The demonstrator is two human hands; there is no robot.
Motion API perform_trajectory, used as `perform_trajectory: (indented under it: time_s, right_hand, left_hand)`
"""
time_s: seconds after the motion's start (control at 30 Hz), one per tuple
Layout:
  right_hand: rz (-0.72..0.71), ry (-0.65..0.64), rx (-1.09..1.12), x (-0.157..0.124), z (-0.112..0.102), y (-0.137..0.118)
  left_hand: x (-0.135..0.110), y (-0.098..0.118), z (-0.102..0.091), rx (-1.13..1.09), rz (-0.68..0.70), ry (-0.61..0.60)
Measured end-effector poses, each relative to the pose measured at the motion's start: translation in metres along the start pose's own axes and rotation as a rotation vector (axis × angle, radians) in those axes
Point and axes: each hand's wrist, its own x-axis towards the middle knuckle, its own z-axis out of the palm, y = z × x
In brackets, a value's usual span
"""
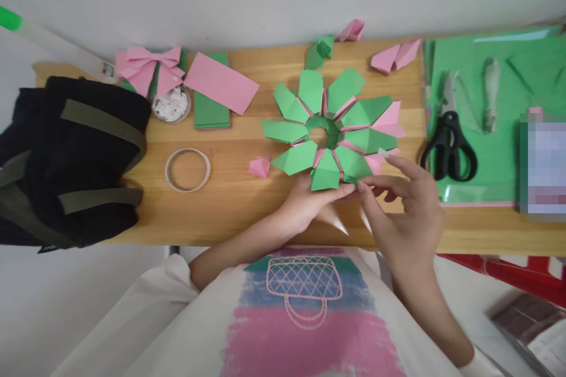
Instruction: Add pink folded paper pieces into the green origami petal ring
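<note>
A ring-shaped paper wreath (374, 140) of folded green petals with pink paper between them lies in front of me, a round hole in its middle. My left hand (305, 206) is closed on its near edge, with the fingers partly hidden under the petals. The thumb and a finger of my right hand (409, 212) pinch the tip of a near-right petal. On the raised index fingertip of that hand sits a small white piece (382, 153), perhaps tape. A small pink folded piece (259, 166) rests left of the wreath.
Behind the wreath are folded green (319, 53) and pink pieces (395, 56). Scissors (450, 141) and a white-handled tool (490, 94) lie on green sheets at right. Leftward are a tape roll (188, 189), pink paper (222, 83), a pink bow (150, 65) and a black bag (84, 129).
</note>
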Motion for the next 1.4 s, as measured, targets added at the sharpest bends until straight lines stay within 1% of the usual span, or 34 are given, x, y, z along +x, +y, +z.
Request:
perform_trajectory:
  time_s: [0.23, 0.37, 0.53, 0.7, 0.77, 0.87, 0.97, 1.03, 1.13, 1.2, 1.27, 1.33, 1.4]
  right_hand:
    - [0.032, 0.031, -0.076, -0.004, 0.002, -0.004]
    - [0.044, 0.028, -0.082, -0.004, 0.002, -0.004]
    - [0.097, 0.021, -0.079, -0.004, 0.002, -0.004]
    - [0.106, 0.010, -0.049, -0.003, 0.003, -0.004]
    - [0.089, 0.012, -0.041, -0.003, 0.004, -0.004]
    - [-0.002, 0.022, -0.026, -0.005, 0.002, 0.000]
    - [-0.159, 0.032, -0.051, -0.008, -0.001, 0.008]
    - [-0.286, 0.011, -0.102, -0.007, -0.004, 0.015]
    - [-0.429, -0.012, -0.225, -0.002, -0.008, 0.023]
    - [-0.512, 0.022, -0.284, 0.002, -0.010, 0.027]
    - [-0.607, 0.058, -0.277, 0.006, -0.012, 0.028]
    - [-0.663, 0.057, -0.242, 0.009, -0.012, 0.029]
    - [-0.663, 0.033, -0.237, 0.011, -0.011, 0.030]
  left_hand:
    - [0.000, -0.001, 0.001, 0.027, 0.015, 0.044]
    - [0.000, -0.001, 0.001, 0.020, 0.000, 0.051]
    - [0.001, -0.002, 0.001, 0.011, -0.021, 0.057]
    - [0.002, -0.002, 0.004, -0.001, -0.030, 0.074]
    - [0.002, -0.001, 0.005, 0.005, -0.036, 0.088]
    - [0.001, -0.001, 0.005, 0.011, -0.045, 0.098]
    - [0.001, 0.001, 0.006, -0.007, -0.082, 0.078]
    - [0.000, 0.004, 0.006, -0.023, -0.121, 0.053]
    - [0.000, 0.008, 0.005, -0.059, -0.192, 0.011]
    - [0.000, 0.010, 0.004, -0.085, -0.237, -0.033]
    - [0.001, 0.011, 0.004, -0.096, -0.263, -0.062]
    - [0.002, 0.011, 0.003, -0.100, -0.279, -0.066]
    - [0.003, 0.010, 0.003, -0.104, -0.291, -0.063]
